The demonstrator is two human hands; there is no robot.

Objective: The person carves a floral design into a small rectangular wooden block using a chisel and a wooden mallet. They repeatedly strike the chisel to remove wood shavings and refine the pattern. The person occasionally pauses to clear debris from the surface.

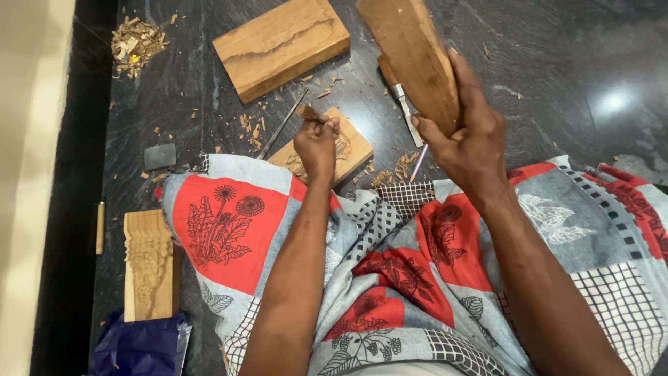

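left grip (316, 143) clenched on thin wooden-handled chisel (309, 113), tip down on small pale carved wood panel (344, 150) beneath | right grip (463, 129) grasping raised brown wooden mallet block (410, 56), poised above to strike

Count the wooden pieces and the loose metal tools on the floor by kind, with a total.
Plain wooden block: 1
Carved wooden pieces, one under the left hand at, one by the cloth's left edge: 2
Wooden mallet gripped in the right hand: 1
Chisel in the left hand: 1
Loose metal tools lying on the floor: 3
Total: 8
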